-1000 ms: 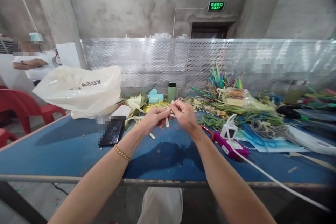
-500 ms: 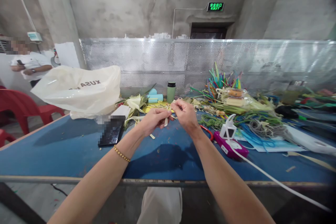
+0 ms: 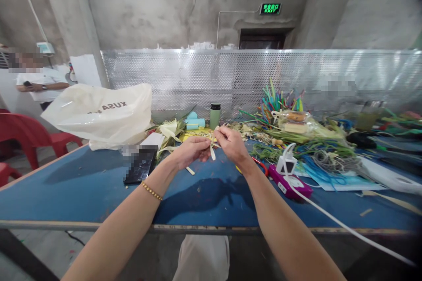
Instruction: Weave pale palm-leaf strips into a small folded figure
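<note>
Between my hands, above the blue table (image 3: 108, 197), is a small pale strip (image 3: 212, 153) of what looks like dried leaf, one end hanging down. My left hand (image 3: 195, 149), with a gold bead bracelet at its wrist, pinches it from the left. My right hand (image 3: 230, 141) is closed on its upper part, fingers bent. The fingertips of both hands nearly meet. Beyond them lie pale husk pieces (image 3: 169, 129) and a green bottle (image 3: 215, 116) with a black lid. A loose pale scrap (image 3: 190, 170) rests on the table below my left hand.
A black phone (image 3: 141, 164) and a large white plastic bag (image 3: 102, 114) are at left. At right are a purple power block (image 3: 290, 183) with a white cable, green and grey cords (image 3: 329, 158) and colourful stems (image 3: 277, 103). A person (image 3: 44, 81) stands at far left.
My left hand has shifted slightly left and its fingers have loosened a little. More of the pale strip now shows hanging between my hands.
</note>
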### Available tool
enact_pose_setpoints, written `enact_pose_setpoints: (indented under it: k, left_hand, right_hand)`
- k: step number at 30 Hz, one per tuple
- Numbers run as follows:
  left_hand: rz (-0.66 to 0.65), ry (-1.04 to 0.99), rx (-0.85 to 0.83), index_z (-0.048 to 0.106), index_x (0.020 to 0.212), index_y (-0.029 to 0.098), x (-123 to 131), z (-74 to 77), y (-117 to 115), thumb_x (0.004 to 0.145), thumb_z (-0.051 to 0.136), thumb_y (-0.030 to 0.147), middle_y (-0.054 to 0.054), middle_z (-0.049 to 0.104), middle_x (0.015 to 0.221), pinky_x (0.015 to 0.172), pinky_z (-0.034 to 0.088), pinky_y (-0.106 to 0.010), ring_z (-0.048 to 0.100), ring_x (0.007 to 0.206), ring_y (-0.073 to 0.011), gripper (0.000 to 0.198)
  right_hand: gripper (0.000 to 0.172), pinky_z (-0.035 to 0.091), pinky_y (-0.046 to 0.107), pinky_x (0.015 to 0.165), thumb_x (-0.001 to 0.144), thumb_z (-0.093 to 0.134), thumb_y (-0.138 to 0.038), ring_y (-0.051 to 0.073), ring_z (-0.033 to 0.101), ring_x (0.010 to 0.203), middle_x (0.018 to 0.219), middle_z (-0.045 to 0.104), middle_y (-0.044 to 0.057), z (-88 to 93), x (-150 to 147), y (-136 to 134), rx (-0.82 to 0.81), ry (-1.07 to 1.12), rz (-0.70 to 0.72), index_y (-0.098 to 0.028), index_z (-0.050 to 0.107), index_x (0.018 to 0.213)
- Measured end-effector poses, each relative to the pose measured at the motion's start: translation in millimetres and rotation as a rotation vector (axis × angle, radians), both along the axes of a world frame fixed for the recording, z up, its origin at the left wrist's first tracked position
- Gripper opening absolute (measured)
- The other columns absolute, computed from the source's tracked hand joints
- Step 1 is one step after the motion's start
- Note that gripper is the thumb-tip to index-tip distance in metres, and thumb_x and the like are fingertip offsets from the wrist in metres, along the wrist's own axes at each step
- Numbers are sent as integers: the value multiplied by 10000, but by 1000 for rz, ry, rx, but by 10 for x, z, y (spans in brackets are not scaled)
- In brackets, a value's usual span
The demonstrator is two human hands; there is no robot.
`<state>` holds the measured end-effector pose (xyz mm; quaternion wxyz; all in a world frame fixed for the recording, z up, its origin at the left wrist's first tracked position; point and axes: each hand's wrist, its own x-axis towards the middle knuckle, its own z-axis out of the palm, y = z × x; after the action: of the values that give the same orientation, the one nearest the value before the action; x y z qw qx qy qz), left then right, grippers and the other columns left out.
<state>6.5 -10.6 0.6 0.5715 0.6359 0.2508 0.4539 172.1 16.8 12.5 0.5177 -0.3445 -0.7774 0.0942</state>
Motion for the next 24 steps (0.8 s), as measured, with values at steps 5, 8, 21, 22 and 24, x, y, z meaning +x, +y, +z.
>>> enact_pose_setpoints:
  k: [5,8,21,22,24]
  left_hand:
    - [135,-7,77,567,703,133,-42,6,78,767,663,399,11,538,559,452,285,-223,439,429,-66,289]
    - [228,38,121,573,682,136,-62,-3,113,764,659,411,21,514,539,438,259,-218,423,418,-60,300]
    - [132,30,10,639,733,98,-132,39,94,723,718,420,29,472,474,400,194,-203,325,375,-34,331]
    - [123,-21,-45,626,725,102,-144,40,110,722,721,405,31,468,470,396,191,-201,316,367,-31,317]
    - [115,-102,-147,606,730,108,-164,40,143,728,714,389,32,476,477,377,169,-197,290,343,-25,301]
  right_hand:
    - [490,339,239,435,875,432,-568,109,461,437,533,554,18,21,44,-4,-241,19,33,-161,592,654]
    - [456,330,229,377,806,545,-573,96,454,382,523,560,10,9,58,-5,-388,-25,138,-159,584,617]
    - [395,309,223,394,799,588,-521,85,409,390,472,473,-32,30,28,-26,-228,94,56,-173,543,617]
    - [424,311,226,398,816,555,-552,86,406,389,473,473,-31,30,31,-12,-208,157,31,-177,533,620]
    - [464,322,230,414,849,485,-593,91,417,400,493,493,-21,26,27,0,-165,251,-4,-179,533,646]
